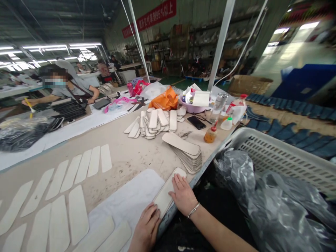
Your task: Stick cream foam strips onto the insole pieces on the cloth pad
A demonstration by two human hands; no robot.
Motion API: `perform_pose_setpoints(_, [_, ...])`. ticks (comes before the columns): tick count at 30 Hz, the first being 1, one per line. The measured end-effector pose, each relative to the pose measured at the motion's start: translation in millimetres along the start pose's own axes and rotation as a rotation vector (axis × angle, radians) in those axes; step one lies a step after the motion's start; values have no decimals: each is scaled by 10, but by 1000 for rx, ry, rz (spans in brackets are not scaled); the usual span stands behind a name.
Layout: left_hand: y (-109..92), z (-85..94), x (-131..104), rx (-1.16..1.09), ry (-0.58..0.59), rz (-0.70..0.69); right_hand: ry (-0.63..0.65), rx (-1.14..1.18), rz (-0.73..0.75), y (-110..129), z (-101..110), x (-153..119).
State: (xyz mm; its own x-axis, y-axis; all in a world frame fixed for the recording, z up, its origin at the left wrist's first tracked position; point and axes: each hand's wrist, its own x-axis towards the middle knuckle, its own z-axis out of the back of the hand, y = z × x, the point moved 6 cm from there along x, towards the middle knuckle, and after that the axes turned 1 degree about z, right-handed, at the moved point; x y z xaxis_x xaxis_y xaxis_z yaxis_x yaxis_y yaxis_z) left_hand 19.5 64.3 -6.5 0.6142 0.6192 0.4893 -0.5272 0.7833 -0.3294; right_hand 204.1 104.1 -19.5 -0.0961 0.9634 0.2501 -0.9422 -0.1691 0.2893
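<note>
A long cream panel with rounded corners [168, 189] lies at the table's near edge, partly over a white cloth [128, 192]. My right hand [183, 193] rests flat on its upper half, fingers stretched out. At the lower end, my left hand [147, 224] has its fingers bent over the panel's edge; its thumb is hidden. Just beyond is a neat stack of similar panels [183, 148]. A looser heap of cream pieces [154, 122] sits farther back. Several flat cream strips [78, 213] are laid out in rows to the left.
A white plastic basket [283, 147] with grey plastic bags [275, 203] stands at the right. Near the table's right edge are a glue bottle [210, 134], a phone [196, 122], scissors [184, 134] and a purple basin [193, 106]. A co-worker [73, 85] sits across the table.
</note>
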Motion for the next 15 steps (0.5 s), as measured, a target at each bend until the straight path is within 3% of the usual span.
perform_pose_setpoints(15, [-40, 71, 34, -1, 36, 44, 132, 99, -45, 5, 71, 35])
